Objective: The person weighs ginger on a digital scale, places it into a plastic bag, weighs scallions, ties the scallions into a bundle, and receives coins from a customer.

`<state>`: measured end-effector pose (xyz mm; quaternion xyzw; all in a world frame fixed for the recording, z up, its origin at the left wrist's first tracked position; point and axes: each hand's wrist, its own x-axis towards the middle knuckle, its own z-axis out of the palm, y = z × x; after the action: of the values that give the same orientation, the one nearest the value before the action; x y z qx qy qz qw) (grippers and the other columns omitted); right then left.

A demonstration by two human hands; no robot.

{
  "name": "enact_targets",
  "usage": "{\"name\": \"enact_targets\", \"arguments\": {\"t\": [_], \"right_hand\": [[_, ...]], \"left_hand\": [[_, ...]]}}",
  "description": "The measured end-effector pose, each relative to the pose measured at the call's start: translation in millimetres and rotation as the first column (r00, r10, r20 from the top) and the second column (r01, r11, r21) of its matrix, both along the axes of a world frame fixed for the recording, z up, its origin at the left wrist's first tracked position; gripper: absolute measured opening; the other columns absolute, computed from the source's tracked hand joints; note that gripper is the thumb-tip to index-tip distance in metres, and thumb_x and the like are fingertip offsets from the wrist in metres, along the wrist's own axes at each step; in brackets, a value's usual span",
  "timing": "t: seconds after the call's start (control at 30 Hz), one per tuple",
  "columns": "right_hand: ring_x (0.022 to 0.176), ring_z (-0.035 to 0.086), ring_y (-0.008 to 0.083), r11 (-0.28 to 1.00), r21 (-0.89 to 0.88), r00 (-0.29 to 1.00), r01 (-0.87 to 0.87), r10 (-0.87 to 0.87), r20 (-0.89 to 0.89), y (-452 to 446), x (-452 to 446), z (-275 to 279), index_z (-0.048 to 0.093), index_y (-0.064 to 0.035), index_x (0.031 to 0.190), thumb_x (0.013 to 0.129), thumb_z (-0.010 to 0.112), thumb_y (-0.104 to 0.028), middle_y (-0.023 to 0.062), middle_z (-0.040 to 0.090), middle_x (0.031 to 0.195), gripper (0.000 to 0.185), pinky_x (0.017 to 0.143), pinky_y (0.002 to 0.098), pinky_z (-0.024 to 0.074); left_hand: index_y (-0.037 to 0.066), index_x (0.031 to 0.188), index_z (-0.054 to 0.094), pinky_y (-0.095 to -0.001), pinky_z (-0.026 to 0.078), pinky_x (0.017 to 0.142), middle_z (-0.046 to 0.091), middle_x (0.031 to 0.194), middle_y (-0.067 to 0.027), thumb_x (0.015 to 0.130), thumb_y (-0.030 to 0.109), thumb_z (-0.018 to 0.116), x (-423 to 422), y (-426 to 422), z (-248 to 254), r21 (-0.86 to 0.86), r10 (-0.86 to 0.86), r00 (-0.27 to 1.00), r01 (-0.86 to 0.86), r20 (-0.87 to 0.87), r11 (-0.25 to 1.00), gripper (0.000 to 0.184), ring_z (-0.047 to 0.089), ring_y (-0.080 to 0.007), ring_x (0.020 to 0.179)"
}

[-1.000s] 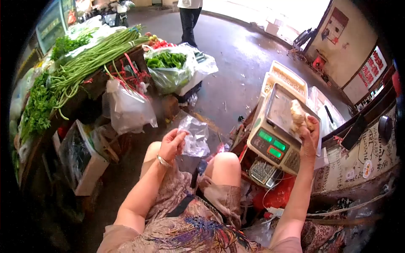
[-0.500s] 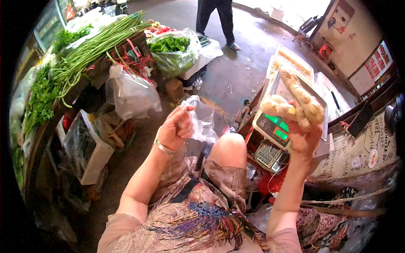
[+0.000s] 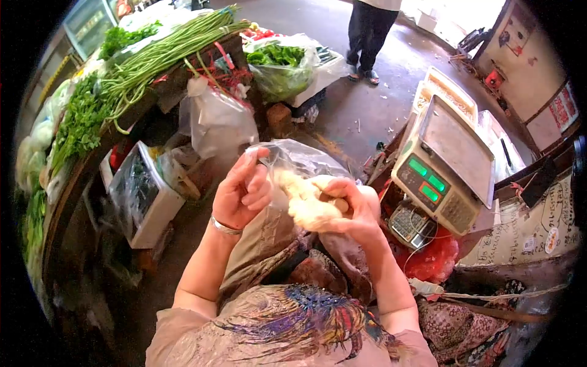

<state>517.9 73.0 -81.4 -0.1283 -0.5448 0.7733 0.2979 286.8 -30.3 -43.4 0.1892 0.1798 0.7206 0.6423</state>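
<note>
"What step is in hand?"

"By the look of it, the ginger root [image 3: 309,205] is being brought to the thin plastic bag [image 3: 306,151]. It is held just right of the bag's near edge, partly overlapped by film; how far it is inside cannot be told."

"How are the hands placed?"

"At nine o'clock from the root, the bag's rim is pinched between thumb and fingertip of the left hand [image 3: 240,192], the other fingers being curled in. At three o'clock, the root is grasped by the right hand [image 3: 361,214], its fingers wrapped over the near end."

"And what is called for by such a pose?"

"A mouth kept wide, it is judged, since soft film could be snagged by the root's stubs."

"How does the root look?"

"Pale yellow-tan, chunky and branched, with rounded knobs; the brightest side is turned toward the bag. Fine skin marks are lost in blur."

"What is set around?"

"The scale [image 3: 460,145] is placed at two o'clock, its display lit green, with a calculator [image 3: 411,225] between three and four. Long green beans [image 3: 168,64] are heaped between ten and eleven, and bagged leafy greens [image 3: 276,56] are seen near twelve."
</note>
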Motion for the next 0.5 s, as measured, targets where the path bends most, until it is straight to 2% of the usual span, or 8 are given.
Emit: {"name": "enact_targets", "arguments": {"t": [0.13, 0.2, 0.27, 0.3, 0.33, 0.4, 0.43, 0.5], "right_hand": [[0.101, 0.056, 0.0145, 0.959, 0.266, 0.916, 0.1, -0.193, 0.35, -18, -8, 16, 0.055, -0.0049, 0.111, 0.066, 0.08, -0.01, 0.0067, 0.06, 0.107, 0.052, 0.089, 0.0281, 0.0458], [0.1, 0.057, 0.0139, 0.928, 0.332, 0.906, 0.171, -0.281, 0.317, -20, -9, 28, 0.056, -0.0033, 0.111, 0.07, 0.08, -0.016, 0.0072, 0.061, 0.105, 0.049, 0.088, 0.0283, 0.0463], [0.098, 0.061, 0.0197, 0.761, 0.595, 0.823, 0.26, -0.497, 0.276, -19, -7, 33, 0.056, -0.0001, 0.111, 0.074, 0.078, -0.022, 0.0109, 0.062, 0.104, 0.048, 0.087, 0.0298, 0.0477], [0.108, 0.058, 0.0293, 0.614, 0.769, 0.732, 0.179, -0.605, 0.313, -17, -2, 22, 0.052, 0.002, 0.121, 0.078, 0.074, -0.028, 0.017, 0.06, 0.112, 0.057, 0.093, 0.0354, 0.0452], [0.108, 0.058, 0.0293, 0.612, 0.769, 0.725, 0.185, -0.613, 0.313, -17, 1, 12, 0.052, 0.002, 0.121, 0.078, 0.074, -0.028, 0.017, 0.06, 0.112, 0.057, 0.093, 0.0354, 0.0452], [0.121, 0.048, 0.036, 0.383, 0.924, 0.649, -0.005, -0.702, 0.294, -18, 5, -3, 0.044, 0.0003, 0.134, 0.082, 0.069, -0.031, 0.0201, 0.054, 0.123, 0.065, 0.101, 0.0423, 0.038], [0.123, 0.043, 0.0354, 0.535, 0.845, 0.721, -0.003, -0.584, 0.372, -16, 8, -6, 0.036, -0.0017, 0.142, 0.085, 0.064, -0.035, 0.0211, 0.051, 0.127, 0.072, 0.104, 0.0461, 0.0325], [0.12, 0.045, 0.0346, 0.392, 0.91, 0.672, -0.132, -0.64, 0.373, -13, 15, 1, 0.037, -0.0027, 0.142, 0.085, 0.064, -0.036, 0.0196, 0.052, 0.126, 0.071, 0.102, 0.0459, 0.0336]], "left_hand": [[-0.001, 0.131, 0.046, -0.0201, 0.025, 0.037, 0.048, 0.065, -0.0008, 0.097, 0.017, 0.051, 18, -26, 13, -0.086, -0.118, 0.964, 0.1, -0.238, 0.991, 0.039, 0.033, -0.0056, 0.041], [-0.005, 0.131, 0.047, -0.0204, 0.028, 0.036, 0.053, 0.068, -0.004, 0.093, 0.014, 0.055, 24, -39, 22, -0.108, -0.225, 0.947, 0.205, -0.231, 0.973, 0.043, 0.039, -0.0066, 0.041], [-0.006, 0.131, 0.046, -0.0209, 0.029, 0.036, 0.053, 0.067, -0.0041, 0.093, 0.015, 0.056, 33, -46, 23, -0.006, -0.276, 0.937, 0.282, -0.216, 0.96, 0.045, 0.039, -0.0068, 0.041], [-0.008, 0.131, 0.045, -0.0211, 0.029, 0.037, 0.052, 0.066, -0.0037, 0.092, 0.017, 0.057, 34, -48, 28, 0.008, -0.309, 0.923, 0.32, -0.228, 0.948, 0.047, 0.039, -0.0069, 0.042], [-0.008, 0.131, 0.045, -0.0211, 0.029, 0.037, 0.052, 0.066, -0.0037, 0.092, 0.017, 0.057, 31, -47, 32, 0.009, -0.32, 0.92, 0.33, -0.228, 0.944, 0.047, 0.039, -0.0069, 0.042], [-0.009, 0.131, 0.045, -0.0205, 0.029, 0.038, 0.051, 0.065, -0.0024, 0.092, 0.017, 0.057, 20, -38, 41, 0.027, -0.116, 0.94, 0.131, -0.322, 0.991, 0.048, 0.039, -0.0063, 0.042], [-0.013, 0.131, 0.039, -0.0212, 0.028, 0.034, 0.048, 0.063, -0.0023, 0.091, 0.016, 0.059, 14, -31, 46, 0.05, -0.086, 0.948, 0.107, -0.305, 0.993, 0.054, 0.034, -0.0053, 0.04], [-0.014, 0.133, 0.037, -0.0194, 0.027, 0.035, 0.048, 0.069, -0.0013, 0.092, 0.013, 0.056, 6, -18, 52, -0.003, -0.04, 0.952, 0.041, -0.305, 0.999, 0.052, 0.033, -0.0038, 0.044]]}}
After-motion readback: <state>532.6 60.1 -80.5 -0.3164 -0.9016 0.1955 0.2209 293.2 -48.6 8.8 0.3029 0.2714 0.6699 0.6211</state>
